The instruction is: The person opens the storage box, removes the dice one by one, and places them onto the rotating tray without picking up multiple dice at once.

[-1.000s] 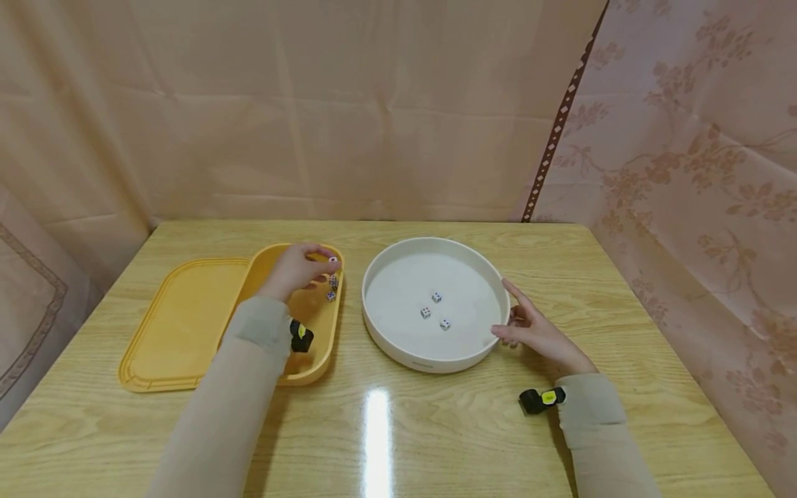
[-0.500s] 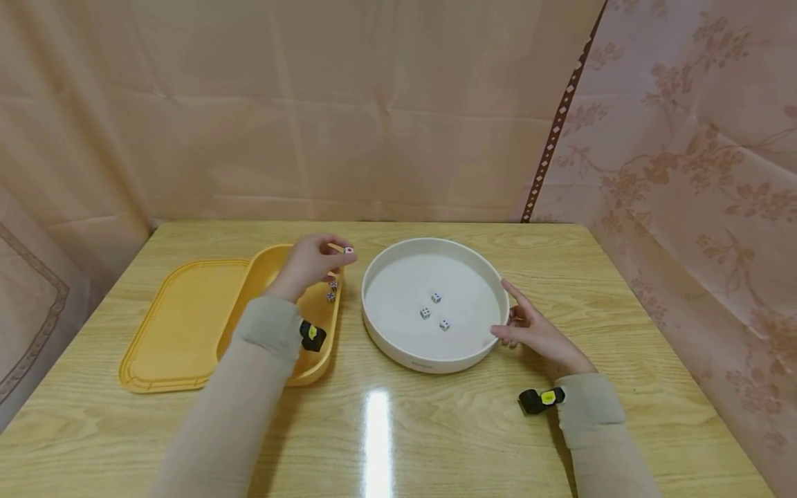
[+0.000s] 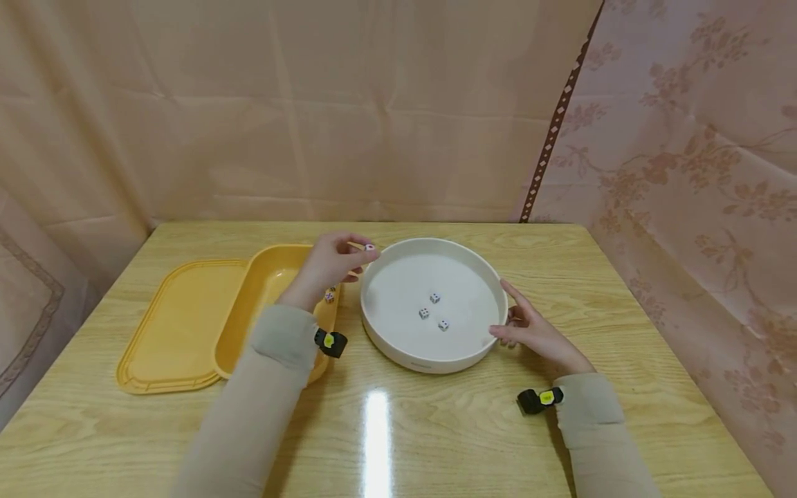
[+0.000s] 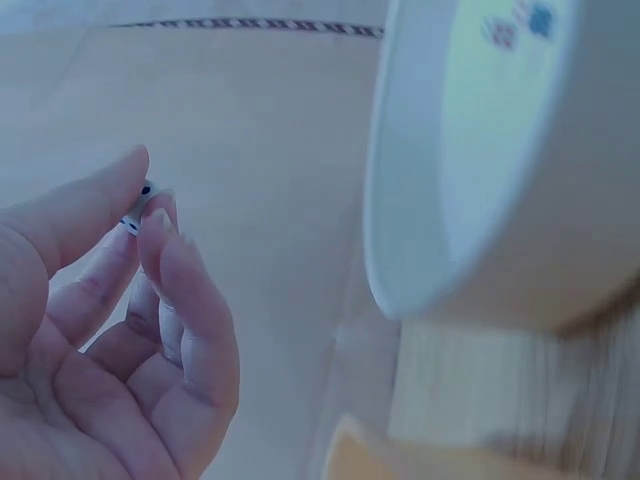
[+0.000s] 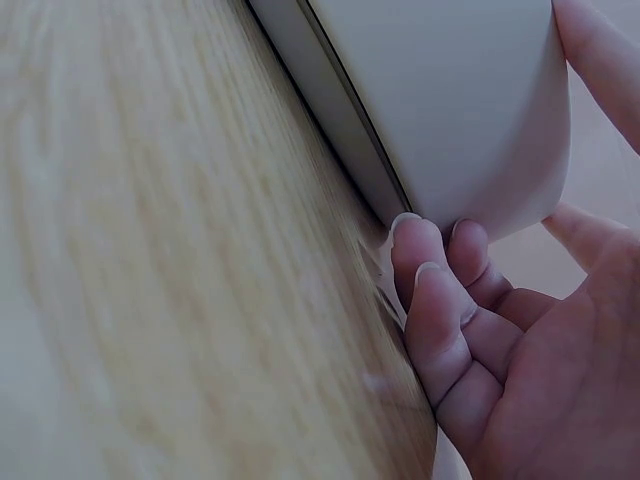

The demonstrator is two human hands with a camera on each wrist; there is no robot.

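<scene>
Two hands curl: left (image 3: 332,266) pinches a die (image 3: 370,247), red pip upward, right (image 3: 534,333) grips a round tray (image 3: 463,287).

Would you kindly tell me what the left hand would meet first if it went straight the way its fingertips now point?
Probably the near edge of the round, white, plastic-looking tray, right of the left hand in the head view; depth is unclear, so it might pass above.
</scene>
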